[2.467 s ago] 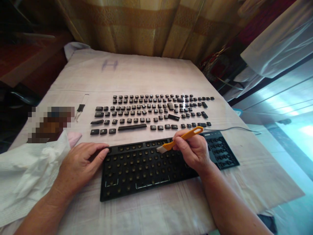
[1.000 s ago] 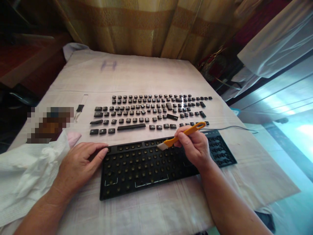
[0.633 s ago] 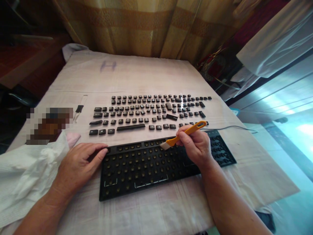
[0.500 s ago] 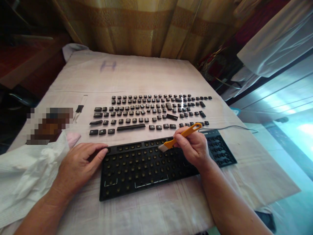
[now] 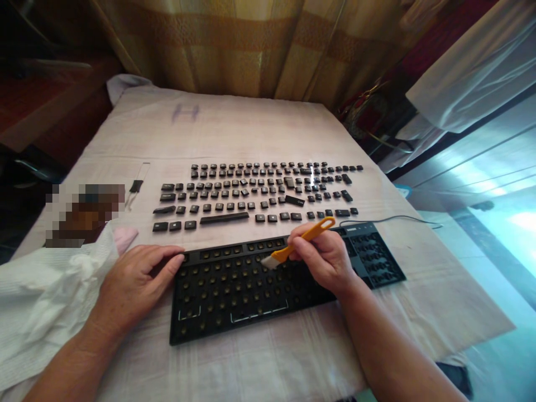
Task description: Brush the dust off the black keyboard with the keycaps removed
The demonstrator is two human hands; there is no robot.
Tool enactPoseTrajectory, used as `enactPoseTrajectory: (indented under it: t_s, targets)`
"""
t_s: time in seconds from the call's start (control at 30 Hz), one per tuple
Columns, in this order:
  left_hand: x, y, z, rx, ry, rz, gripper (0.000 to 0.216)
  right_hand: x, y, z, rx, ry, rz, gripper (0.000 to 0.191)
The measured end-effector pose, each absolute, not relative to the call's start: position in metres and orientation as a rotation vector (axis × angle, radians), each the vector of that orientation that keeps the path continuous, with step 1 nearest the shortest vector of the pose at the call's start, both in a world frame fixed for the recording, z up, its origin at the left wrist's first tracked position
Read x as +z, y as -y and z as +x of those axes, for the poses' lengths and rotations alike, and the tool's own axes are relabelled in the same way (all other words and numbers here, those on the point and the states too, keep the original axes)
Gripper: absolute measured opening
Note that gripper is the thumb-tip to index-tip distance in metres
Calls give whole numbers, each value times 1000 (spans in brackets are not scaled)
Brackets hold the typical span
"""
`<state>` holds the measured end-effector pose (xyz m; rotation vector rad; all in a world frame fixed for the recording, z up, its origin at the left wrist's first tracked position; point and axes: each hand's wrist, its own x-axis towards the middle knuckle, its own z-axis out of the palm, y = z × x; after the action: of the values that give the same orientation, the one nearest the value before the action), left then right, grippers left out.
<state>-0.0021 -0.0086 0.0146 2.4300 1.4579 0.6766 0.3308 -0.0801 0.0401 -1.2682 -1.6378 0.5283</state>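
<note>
A black keyboard (image 5: 251,290) with its keycaps off lies slightly slanted on the cloth. My left hand (image 5: 140,279) pinches its upper left corner between thumb and fingers. In my right hand (image 5: 324,254) is a small brush with a yellow handle (image 5: 307,234) and pale bristles (image 5: 270,261). The bristles are at the upper middle rows of the key switches, left of my right hand, which hides part of the keyboard. Beyond the keyboard, loose black keycaps (image 5: 225,194) lie in rows, with the long space bar (image 5: 224,218) nearest the keyboard.
A wire keycap puller (image 5: 136,185) lies at the left, above a blurred-out patch (image 5: 87,215). White crumpled cloth (image 5: 46,301) is beside my left arm. The keyboard's cable (image 5: 402,218) runs right. A pale cloth (image 5: 234,128) covers the table; a curtain (image 5: 234,50) hangs behind it.
My right hand and the brush have moved left and slightly toward me over the keyboard. My left hand stays at the corner.
</note>
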Motion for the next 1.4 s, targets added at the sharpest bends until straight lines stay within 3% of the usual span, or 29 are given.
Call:
enactPoseTrajectory:
  t_s: [0.33,0.77,1.07,1.27,1.4]
  targets:
    - [16,9,-1,662,-1522,2424,45,39,74,351,310,1138,-1405,26]
    - [20,6,-2,635,-1589,2441,41,31,78,389,625,1209,-1526,51]
    - [32,5,2,384,-1767,2247,50,38,77,385,903,1035,-1599,60]
    - [29,3,-8,393,-1759,2238,48,41,84,370,858,1083,-1557,57]
    - [28,10,-12,668,-1728,2425,40,43,88,354,732,1134,-1464,45]
